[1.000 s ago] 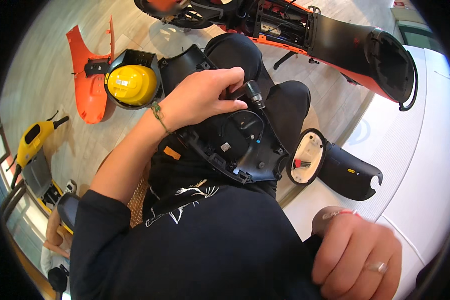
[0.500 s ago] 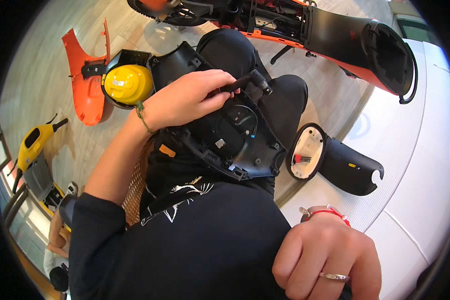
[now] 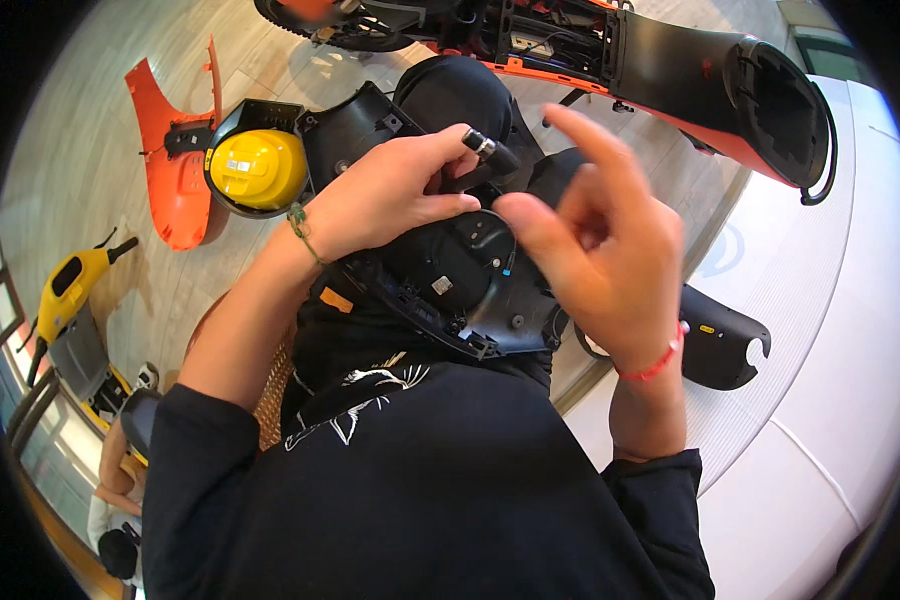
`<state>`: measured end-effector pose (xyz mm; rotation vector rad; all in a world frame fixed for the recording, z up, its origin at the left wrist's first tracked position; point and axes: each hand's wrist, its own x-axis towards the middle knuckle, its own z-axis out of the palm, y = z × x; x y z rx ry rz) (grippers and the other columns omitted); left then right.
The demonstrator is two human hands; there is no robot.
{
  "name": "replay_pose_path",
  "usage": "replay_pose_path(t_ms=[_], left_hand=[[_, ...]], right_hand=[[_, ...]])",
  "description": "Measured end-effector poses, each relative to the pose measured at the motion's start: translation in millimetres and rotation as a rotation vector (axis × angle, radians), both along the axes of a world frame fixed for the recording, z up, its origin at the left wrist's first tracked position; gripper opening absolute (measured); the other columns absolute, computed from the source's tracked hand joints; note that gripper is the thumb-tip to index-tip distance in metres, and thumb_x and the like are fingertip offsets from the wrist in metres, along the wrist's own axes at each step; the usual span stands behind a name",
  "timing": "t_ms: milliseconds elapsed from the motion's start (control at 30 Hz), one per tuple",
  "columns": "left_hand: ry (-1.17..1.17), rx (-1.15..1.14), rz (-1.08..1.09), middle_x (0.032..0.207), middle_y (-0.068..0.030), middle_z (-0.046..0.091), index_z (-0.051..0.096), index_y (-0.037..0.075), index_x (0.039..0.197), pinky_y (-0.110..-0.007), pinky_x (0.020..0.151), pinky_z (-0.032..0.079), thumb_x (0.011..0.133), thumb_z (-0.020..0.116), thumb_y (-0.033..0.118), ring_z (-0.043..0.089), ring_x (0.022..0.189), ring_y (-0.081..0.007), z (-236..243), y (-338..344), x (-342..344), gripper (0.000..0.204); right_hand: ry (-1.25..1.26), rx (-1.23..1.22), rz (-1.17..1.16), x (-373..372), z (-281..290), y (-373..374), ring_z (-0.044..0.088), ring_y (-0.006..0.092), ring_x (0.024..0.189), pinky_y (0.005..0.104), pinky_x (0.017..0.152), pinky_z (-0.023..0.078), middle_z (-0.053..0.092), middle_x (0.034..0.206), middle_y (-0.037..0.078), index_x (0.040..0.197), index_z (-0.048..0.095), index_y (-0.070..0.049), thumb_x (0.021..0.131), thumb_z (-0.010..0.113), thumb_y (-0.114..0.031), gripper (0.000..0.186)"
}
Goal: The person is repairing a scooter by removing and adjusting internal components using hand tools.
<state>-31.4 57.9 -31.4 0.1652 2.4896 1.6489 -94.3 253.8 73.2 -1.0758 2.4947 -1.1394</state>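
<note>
Black with a bright metal band, a short cylinder (image 3: pixel 496 152) is held at the fingertips of the left hand (image 3: pixel 390 195), above the black moulded shell (image 3: pixel 525 312) that lies across the lap. The long axis of the cylinder slopes across the view from upper left to lower right: the banded end sits by the left index fingertip, and the plain dark end points toward the right hand (image 3: pixel 610 260). Grip of the left hand: index finger and thumb are clamped on the part, with the thumb tip below the index; any length concealed within the palm cannot be determined. Grip of the right hand: thumb and index finger are spread wide, with nothing visible between them, and the outline is slightly blurred. Relative position: from the right hand, the cylinder lies to the left and slightly away from the body, level with the gap between thumb and index finger. The left hand is the nearer of the two, being in contact; the right stands apart, its thumb tip just beside the plain end on the body side. Whether the right thumb touches the shell beneath cannot be determined.
</note>
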Motion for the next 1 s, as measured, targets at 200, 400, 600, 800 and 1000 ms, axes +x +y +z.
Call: replay_pose_path(t_ms=[200, 400, 600, 800, 1000], left_hand=[[0.206, -0.083, -0.099, 0.093, -0.0160, 0.059, 0.059, -0.001, 0.106, -0.041, 0.075, 0.050, 0.089, 0.066, 0.013, 0.062, 0.086, -0.0343, -5.5, -0.6, 2.2, 0.023], [0.155, -0.060, -0.107, 0.102, -0.0185, 0.067, 0.061, 0.001, 0.114, -0.042, 0.083, 0.052, 0.088, 0.064, 0.008, 0.065, 0.098, -0.0368, -0.1, -14.5, 9.3, 0.026], [0.005, -0.025, -0.052, 0.090, -0.0137, 0.062, 0.056, 0.002, 0.103, -0.038, 0.078, 0.051, 0.084, 0.071, 0.008, 0.063, 0.085, -0.0316, 2.6, -11.9, 5.6, 0.025], [0.101, -0.064, -0.009, 0.090, -0.0110, 0.058, 0.053, 0.004, 0.098, -0.037, 0.072, 0.051, 0.082, 0.074, 0.010, 0.061, 0.080, -0.0282, -1.0, -2.1, -0.3, 0.027], [0.224, -0.349, -0.058, 0.094, -0.0080, 0.058, 0.059, 0.006, 0.096, -0.041, 0.071, 0.054, 0.084, 0.074, 0.020, 0.064, 0.084, -0.0295, -3.6, 5.4, -3.6, 0.023]], right_hand=[[-0.021, -0.057, 0.069, -5.7, -20.5, -12.1, 0.038, 0.0053, 0.055, 0.0224, 0.052, 0.032, 0.043, 0.061, -0.002, 0.108, 0.068, -0.003, 0.088, 0.072, -0.007, 0.021], [-0.013, 0.025, 0.168, -10.1, -11.5, -8.9, 0.046, 0.0096, 0.062, 0.0250, 0.057, 0.040, 0.055, 0.072, 0.001, 0.106, 0.067, -0.002, 0.085, 0.071, -0.004, 0.022], [-0.003, 0.028, 0.137, -8.1, -17.1, -7.9, 0.057, 0.0184, 0.072, 0.0283, 0.066, 0.047, 0.067, 0.092, 0.007, 0.118, 0.064, -0.004, 0.084, 0.068, -0.001, 0.035], [0.059, 0.052, 0.109, -7.9, -22.7, -4.5, 0.064, 0.0184, 0.080, 0.0282, 0.075, 0.052, 0.067, 0.116, 0.013, 0.122, 0.062, -0.001, 0.086, 0.068, -0.001, 0.037], [0.074, -0.009, 0.044, -6.3, -34.0, -7.7, 0.064, 0.0115, 0.079, 0.0258, 0.071, 0.053, 0.065, 0.126, 0.014, 0.125, 0.060, 0.001, 0.090, 0.067, -0.001, 0.036]])
